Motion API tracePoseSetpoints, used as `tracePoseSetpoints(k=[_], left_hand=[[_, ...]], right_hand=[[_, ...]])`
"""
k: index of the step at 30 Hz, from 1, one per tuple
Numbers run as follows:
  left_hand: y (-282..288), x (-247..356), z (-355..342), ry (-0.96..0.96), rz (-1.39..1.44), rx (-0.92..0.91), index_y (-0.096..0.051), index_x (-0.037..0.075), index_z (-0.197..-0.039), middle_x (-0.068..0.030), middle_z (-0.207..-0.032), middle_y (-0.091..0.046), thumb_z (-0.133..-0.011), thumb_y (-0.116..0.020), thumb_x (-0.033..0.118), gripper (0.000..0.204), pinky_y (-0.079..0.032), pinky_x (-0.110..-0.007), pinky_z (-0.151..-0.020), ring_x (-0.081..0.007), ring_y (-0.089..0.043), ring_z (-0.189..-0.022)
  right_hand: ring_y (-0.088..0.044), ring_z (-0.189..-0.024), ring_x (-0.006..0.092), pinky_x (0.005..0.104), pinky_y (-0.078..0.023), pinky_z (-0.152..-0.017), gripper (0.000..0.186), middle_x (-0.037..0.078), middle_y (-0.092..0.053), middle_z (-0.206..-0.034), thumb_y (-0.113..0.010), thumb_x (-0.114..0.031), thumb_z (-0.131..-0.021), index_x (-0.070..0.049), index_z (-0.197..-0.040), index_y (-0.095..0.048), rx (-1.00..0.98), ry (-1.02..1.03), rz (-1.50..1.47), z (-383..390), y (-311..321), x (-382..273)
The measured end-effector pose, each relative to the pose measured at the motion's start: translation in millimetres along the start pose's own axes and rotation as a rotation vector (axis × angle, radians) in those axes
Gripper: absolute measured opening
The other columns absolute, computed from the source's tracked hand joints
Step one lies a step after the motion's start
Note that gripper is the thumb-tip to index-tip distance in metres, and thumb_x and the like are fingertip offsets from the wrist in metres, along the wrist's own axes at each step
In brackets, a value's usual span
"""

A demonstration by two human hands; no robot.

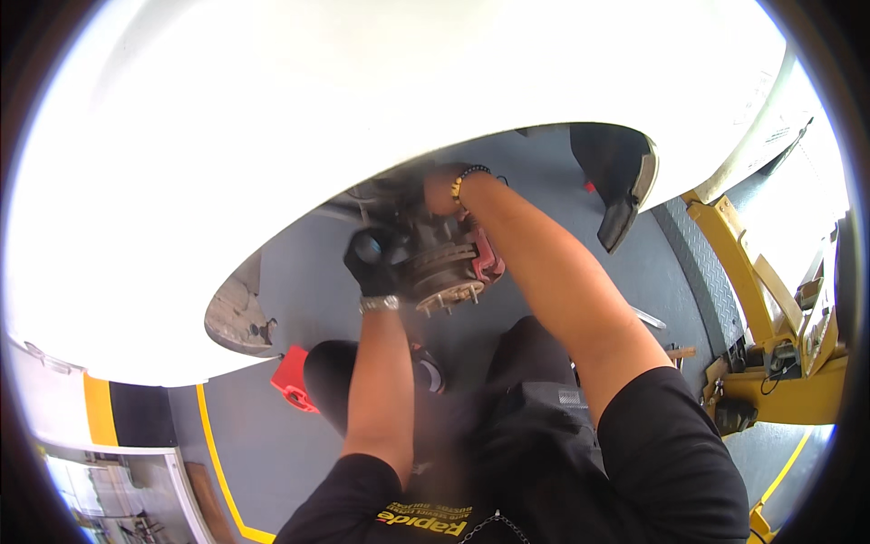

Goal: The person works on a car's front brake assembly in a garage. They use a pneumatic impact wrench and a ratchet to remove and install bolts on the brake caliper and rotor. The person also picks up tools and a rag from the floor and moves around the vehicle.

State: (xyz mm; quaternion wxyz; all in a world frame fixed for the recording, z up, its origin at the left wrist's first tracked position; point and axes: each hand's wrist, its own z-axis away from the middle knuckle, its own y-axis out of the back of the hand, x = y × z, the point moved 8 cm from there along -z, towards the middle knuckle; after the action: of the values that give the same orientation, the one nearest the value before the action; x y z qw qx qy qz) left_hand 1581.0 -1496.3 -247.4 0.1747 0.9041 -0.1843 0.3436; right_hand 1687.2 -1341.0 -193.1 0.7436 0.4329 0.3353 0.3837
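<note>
A brake disc (444,269) with a rusty wheel hub (451,296) and its studs hangs in the open wheel arch of a white car. A red brake caliper (488,257) sits on the disc's right side. My left hand (371,257), in a black glove, is close against the left side of the disc; its fingers blend into the dark parts. Above and behind the disc, my bare right hand (441,189) reaches in among the suspension parts (412,201). Its fingertips are hidden there, so what it touches cannot be made out.
The white car body (362,100) curves over both arms. A dark arch liner (621,177) hangs down at the right. A yellow lift frame (779,385) stands beyond a tread-plate ramp (693,263). Something red (293,376) lies on the grey floor beside my left knee.
</note>
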Motion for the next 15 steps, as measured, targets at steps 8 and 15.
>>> tracePoseSetpoints(k=[8,15], left_hand=[[3.5,-43.9,-8.7,0.677,0.721,0.123,-0.070,0.006,-0.089,-0.0070,-0.083,-0.066,-0.079,-0.075,0.006,0.011,-0.058,-0.038,-0.062,-0.0188,-0.064,-0.072],[1.7,-70.9,-67.6,-0.156,-0.503,-0.100,-0.071,0.007,-0.098,-0.0076,-0.088,-0.068,-0.081,-0.070,0.006,0.018,-0.054,-0.032,-0.060,-0.0186,-0.066,-0.071]], right_hand=[[-0.074,-0.087,0.0255,0.0404,-0.059,-0.077,0.027,0.015,-0.076,-0.103,-0.056,-0.014,-0.090,-0.001,-0.102,-0.075,0.012,-0.035,-0.029,-1.4,-0.3,9.9],[-0.075,-0.081,0.0239,0.0376,-0.060,-0.072,0.028,0.015,-0.076,-0.099,-0.057,-0.019,-0.094,0.001,-0.103,-0.074,-0.033,-0.041,-0.173,-12.2,-6.1,7.7]])
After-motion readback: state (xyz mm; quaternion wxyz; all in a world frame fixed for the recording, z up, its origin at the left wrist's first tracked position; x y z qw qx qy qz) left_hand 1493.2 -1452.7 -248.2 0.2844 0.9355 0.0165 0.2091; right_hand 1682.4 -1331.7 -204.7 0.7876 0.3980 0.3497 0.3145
